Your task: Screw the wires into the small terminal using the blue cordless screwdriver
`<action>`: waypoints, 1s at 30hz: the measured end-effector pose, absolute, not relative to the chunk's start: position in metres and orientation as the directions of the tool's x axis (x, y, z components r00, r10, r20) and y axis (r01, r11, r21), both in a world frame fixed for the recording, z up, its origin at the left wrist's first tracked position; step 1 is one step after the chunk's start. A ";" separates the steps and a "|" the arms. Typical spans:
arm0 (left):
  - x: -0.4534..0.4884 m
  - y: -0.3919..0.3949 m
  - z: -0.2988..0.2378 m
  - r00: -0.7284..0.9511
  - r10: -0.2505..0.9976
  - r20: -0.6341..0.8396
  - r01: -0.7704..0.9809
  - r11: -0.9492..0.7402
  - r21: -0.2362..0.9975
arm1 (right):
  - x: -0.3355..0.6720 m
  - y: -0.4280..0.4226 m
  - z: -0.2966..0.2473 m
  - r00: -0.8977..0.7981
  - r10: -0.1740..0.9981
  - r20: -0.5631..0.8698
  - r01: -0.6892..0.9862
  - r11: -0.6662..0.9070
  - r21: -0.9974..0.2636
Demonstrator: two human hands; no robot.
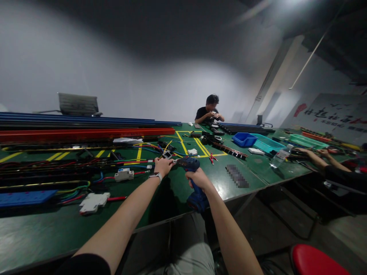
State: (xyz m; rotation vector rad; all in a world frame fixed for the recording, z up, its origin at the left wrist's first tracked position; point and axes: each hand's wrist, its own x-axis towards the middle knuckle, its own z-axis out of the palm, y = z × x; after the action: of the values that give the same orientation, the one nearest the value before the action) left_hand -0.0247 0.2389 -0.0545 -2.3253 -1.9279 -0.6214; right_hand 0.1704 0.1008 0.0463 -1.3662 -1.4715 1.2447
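My right hand (197, 178) is wrapped round the grip of a blue cordless drill (192, 179), whose nose points left toward my left hand. My left hand (163, 165), with a white watch on the wrist, is closed on a small part that I cannot make out, held right at the drill's tip above the green table (177, 183). Both forearms reach out from the bottom of the view.
White breaker modules (124, 174) (93, 202), coloured wires and long red and blue rails (77, 133) lie to the left. Blue and teal bins (244, 139) stand to the right. One person sits across the table (208, 110); another person's arms (318, 156) rest at the right. A red stool (315, 261) is near.
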 end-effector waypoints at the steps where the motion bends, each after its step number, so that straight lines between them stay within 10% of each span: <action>1: -0.025 0.239 -0.055 0.140 0.930 0.341 0.953 -0.220 0.210 | 0.170 0.101 0.046 -0.138 0.987 -0.085 0.246 -0.049 -0.968; 30: -0.024 0.237 -0.054 0.138 0.930 0.340 0.959 -0.212 0.190 | 0.171 0.100 0.045 -0.113 0.989 -0.090 0.229 -0.063 -0.971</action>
State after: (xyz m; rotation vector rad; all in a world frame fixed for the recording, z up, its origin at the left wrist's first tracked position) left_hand -0.0238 0.2368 -0.0536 -2.3137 -1.9248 -0.6006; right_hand 0.1711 0.1002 0.0454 -1.3748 -1.4333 1.2433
